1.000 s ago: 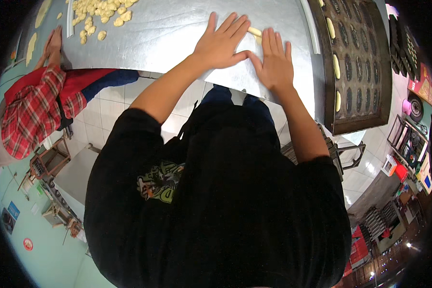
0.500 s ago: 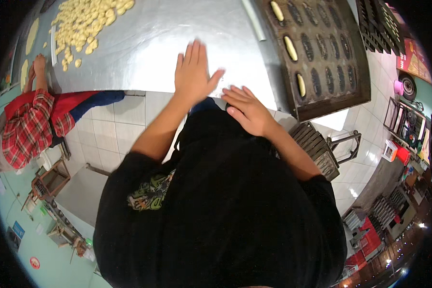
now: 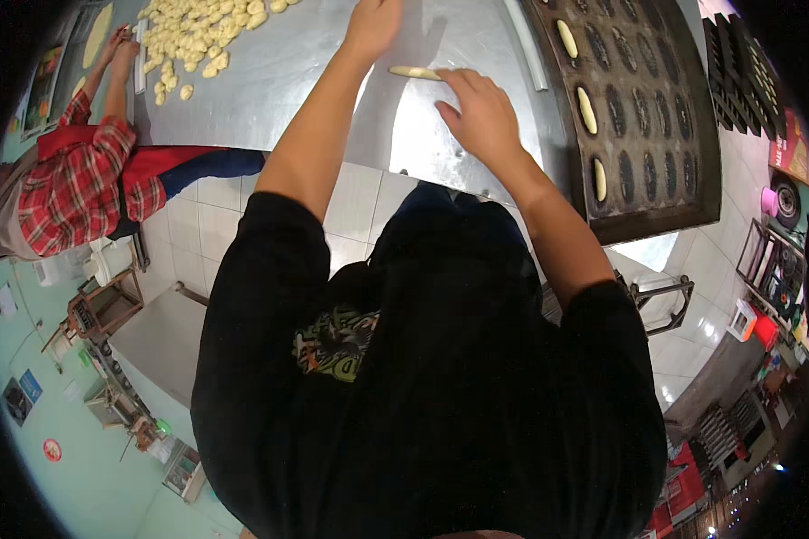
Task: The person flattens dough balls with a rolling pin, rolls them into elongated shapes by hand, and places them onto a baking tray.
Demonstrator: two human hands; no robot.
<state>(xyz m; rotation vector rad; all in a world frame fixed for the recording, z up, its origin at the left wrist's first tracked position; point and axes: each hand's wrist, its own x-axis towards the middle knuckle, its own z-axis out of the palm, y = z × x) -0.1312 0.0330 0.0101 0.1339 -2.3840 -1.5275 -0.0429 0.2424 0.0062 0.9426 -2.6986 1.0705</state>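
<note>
On the shiny metal table [image 3: 333, 99] lies a thin, pale dough roll [image 3: 412, 72], tapered at its left end. The fingertips of my right hand [image 3: 484, 112] touch or cover its right end, fingers stretched out and thumb apart. My left hand [image 3: 375, 29] reaches farther over the table, beyond the roll. Its fingers are blurred and partly cut off by the top edge, so I cannot see what they hold, if anything. Many small dough pieces [image 3: 202, 34] are heaped at the far left. At right, a dark baking tray [image 3: 656, 220] holds several dough sticks [image 3: 587, 110] in its left hollows.
A pale bar [image 3: 525, 43] lies along the table between my right hand and the tray. At far left a co-worker in a red checked shirt [image 3: 72, 193] works at the same table, hands [image 3: 124, 45] by its edge. Stacked dark racks [image 3: 737, 76] stand beyond the tray.
Both hands have moved away from the table's near edge and farther over it. A dough roll now lies by my right hand. The whole view has shifted slightly.
</note>
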